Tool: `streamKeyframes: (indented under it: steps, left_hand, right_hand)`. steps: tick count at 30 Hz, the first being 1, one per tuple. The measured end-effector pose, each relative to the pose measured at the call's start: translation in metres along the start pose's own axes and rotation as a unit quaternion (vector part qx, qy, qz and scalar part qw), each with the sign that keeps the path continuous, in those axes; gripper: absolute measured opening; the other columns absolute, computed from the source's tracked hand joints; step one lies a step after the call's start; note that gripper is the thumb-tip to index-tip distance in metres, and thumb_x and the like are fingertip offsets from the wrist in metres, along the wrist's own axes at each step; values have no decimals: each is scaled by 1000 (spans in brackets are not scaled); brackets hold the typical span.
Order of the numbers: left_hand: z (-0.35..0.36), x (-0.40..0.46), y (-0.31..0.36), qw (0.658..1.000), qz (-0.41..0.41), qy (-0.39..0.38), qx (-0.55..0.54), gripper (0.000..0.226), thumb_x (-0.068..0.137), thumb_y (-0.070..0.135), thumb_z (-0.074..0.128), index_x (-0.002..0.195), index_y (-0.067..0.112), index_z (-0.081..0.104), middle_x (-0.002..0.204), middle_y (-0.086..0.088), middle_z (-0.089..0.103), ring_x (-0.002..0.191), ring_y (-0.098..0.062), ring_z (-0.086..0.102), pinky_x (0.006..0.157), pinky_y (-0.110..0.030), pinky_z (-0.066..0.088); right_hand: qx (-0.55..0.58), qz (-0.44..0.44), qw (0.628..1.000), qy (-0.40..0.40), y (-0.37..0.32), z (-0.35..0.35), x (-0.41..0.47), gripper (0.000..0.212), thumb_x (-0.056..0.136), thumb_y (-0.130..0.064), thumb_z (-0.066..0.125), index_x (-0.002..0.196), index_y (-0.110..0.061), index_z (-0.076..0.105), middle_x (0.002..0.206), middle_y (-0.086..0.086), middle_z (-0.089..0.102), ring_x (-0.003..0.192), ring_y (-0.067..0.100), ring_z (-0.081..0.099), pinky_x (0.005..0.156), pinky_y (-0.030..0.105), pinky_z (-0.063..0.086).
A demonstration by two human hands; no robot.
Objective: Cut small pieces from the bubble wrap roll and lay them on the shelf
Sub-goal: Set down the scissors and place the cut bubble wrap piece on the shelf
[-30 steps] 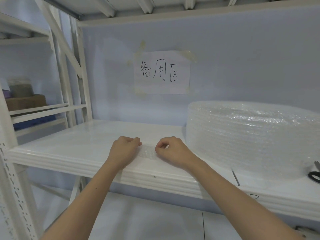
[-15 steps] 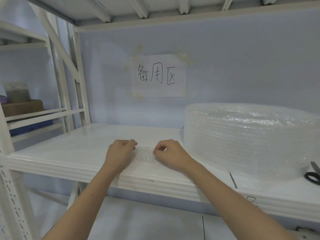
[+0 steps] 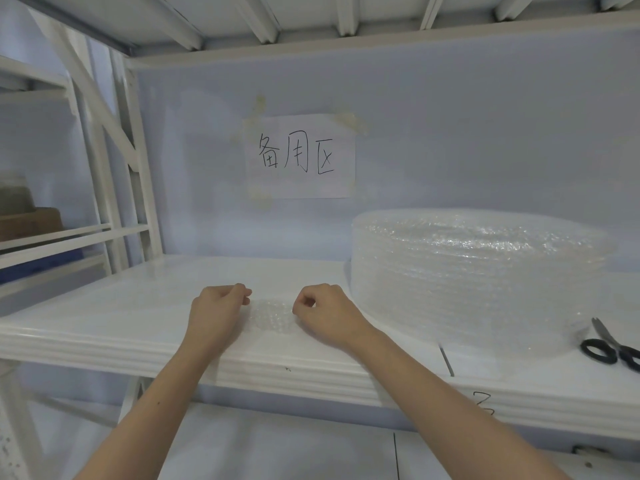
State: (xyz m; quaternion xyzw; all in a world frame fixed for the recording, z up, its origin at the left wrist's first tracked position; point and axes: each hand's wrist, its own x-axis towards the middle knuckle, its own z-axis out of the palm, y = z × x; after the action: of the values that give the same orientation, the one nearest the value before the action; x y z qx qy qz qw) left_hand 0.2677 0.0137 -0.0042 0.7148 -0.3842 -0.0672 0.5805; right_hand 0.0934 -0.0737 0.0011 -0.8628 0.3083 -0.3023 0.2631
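At the far left stands a neighbouring white metal rack with a brown cardboard box on one of its levels, blurred and partly cut off by the frame edge. Next comes the white metal shelf, its glossy board running across the whole view at about chest height. The left hand rests knuckles-up on the board near the front edge, fingers curled under, the fingertips pinching the left edge of a small clear square piece of bubble wrap. That piece lies flat on the shelf between the two hands. The right hand sits just beside it on the other side, fingers likewise curled, thumb and forefinger nipping the right edge of the piece. Above, on the pale blue back wall, a white paper sign with black handwritten characters is taped up. To the right of the right hand, close by but apart from it, the large clear bubble wrap roll lies on its flat end on the same board. At the far right, black-handled scissors lie on the shelf against the foot of the roll
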Motion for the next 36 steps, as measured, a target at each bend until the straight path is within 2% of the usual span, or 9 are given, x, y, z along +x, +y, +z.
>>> streamKeyframes:
  steps: [6, 11, 17, 26, 31, 34, 36]
  left_hand:
    - [-1, -1, 1, 1000, 0, 2, 1, 28, 95, 23, 47, 93, 17, 75, 96, 0, 74, 87, -18, 63, 68, -26, 44]
    - [-2, -2, 1, 1000, 3, -2, 6, 30, 94, 24, 47, 94, 15, 76, 95, 1, 74, 88, -16, 64, 66, -22, 44]
    - [-1, -2, 2, 1000, 3, -10, 16, 32, 94, 25, 47, 93, 14, 77, 96, 1, 74, 84, -10, 63, 65, -21, 44]
    - [0, -1, 2, 999, 4, -25, 29, 31, 94, 28, 48, 89, 19, 77, 95, 2, 72, 83, -8, 62, 65, -20, 44]
    - [1, -1, 2, 999, 8, -25, 28, 31, 94, 27, 47, 92, 16, 77, 98, 0, 73, 87, -15, 64, 70, -25, 45]
    - [-2, -2, 2, 1000, 16, 1, 1, 32, 93, 24, 46, 86, 13, 76, 93, 0, 73, 86, -16, 63, 69, -24, 46]
    - [-2, -3, 3, 1000, 19, 14, -10, 33, 92, 22, 47, 79, 10, 74, 87, -3, 72, 78, -19, 61, 67, -26, 45]
  right_hand:
    - [2, 4, 1000, 6, 0, -1, 0, 24, 81, -24, 46, 77, -14, 68, 84, -3, 72, 78, 21, 66, 74, 41, 56]
    - [-5, 12, 1000, -1, -1, -2, -2, 23, 83, -23, 47, 76, -13, 67, 80, -6, 69, 73, 16, 59, 70, 38, 53]
    - [-3, 14, 1000, -4, -2, -2, -1, 23, 83, -23, 49, 78, -14, 69, 83, -5, 72, 83, 20, 66, 76, 41, 55]
    - [-12, 3, 1000, -12, 0, 1, 1, 22, 77, -23, 52, 74, -17, 72, 78, -3, 74, 77, 23, 67, 72, 40, 57]
    - [-13, -2, 1000, -15, -1, 0, 1, 21, 79, -24, 53, 76, -19, 74, 79, -4, 75, 76, 20, 67, 71, 38, 57]
    - [6, 3, 1000, -5, -2, -1, -1, 22, 79, -22, 52, 74, -18, 73, 79, -4, 74, 72, 20, 67, 71, 40, 58]
    - [24, 8, 1000, 5, -2, -1, 0, 23, 78, -23, 51, 73, -18, 73, 79, -6, 74, 77, 21, 69, 73, 41, 58]
